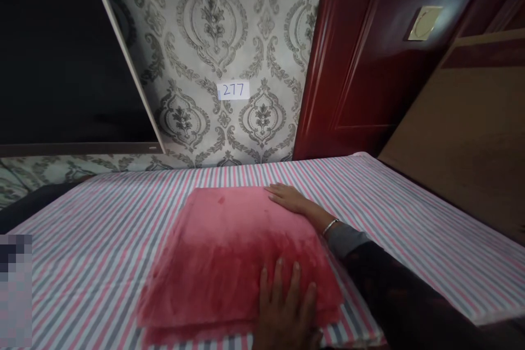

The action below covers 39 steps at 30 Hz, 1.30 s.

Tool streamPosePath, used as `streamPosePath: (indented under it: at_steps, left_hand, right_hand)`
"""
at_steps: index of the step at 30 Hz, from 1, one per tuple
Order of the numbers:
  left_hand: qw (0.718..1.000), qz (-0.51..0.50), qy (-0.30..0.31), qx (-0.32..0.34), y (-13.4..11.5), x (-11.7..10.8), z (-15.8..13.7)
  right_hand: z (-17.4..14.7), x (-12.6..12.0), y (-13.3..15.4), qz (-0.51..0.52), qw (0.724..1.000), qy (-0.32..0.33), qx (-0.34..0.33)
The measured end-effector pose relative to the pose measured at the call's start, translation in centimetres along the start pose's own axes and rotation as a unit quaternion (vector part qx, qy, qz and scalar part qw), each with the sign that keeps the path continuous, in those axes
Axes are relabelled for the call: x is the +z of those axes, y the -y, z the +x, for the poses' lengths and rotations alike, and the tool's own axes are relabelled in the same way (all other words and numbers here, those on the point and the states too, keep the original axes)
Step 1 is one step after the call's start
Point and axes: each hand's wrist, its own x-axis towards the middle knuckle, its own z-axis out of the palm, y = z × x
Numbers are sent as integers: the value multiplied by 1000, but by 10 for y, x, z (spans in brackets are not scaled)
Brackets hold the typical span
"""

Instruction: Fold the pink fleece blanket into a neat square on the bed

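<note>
A folded pink-red plush cloth (213, 262), perhaps a blanket or towel, lies flat in several layers on a striped bed sheet (94, 240). My right hand (289, 198), with a bracelet at the wrist, reaches over from the right and rests open on the cloth's far right corner, fingers pointing left. Close to the near edge, my left hand (285, 306) is laid flat on the cloth with fingers spread and pointing away from me. Neither hand grips anything. The cloth's near edge shows its stacked layers slightly offset.
Patterned wallpaper (213, 22) with a paper label (233, 91) reading 277 rises behind the sheet. A large dark screen (69, 54) hangs at left. Dark red wood panelling (369, 76) with a switch plate (425, 23) and a brown board (463, 136) stand at right.
</note>
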Motion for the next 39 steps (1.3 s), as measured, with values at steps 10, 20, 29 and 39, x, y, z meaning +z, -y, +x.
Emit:
streamPosePath:
  at_steps: [10,20,29,39]
  left_hand:
    - [998,0,62,0,2,-23,9]
    - [990,-99,69,-78,17,-74,27]
    - [901,112,305,-288,136,-124,9]
    - [915,128,278,-262,139,-123,-28]
  right_hand:
    - [-6,-15,-6,-1,991,-92,96]
    - [-116,23,67,-25,987,-125,-97]
    - [-123,72,119,-114,984,-105,-89]
    - [-128,72,119,-69,985,-132,-89]
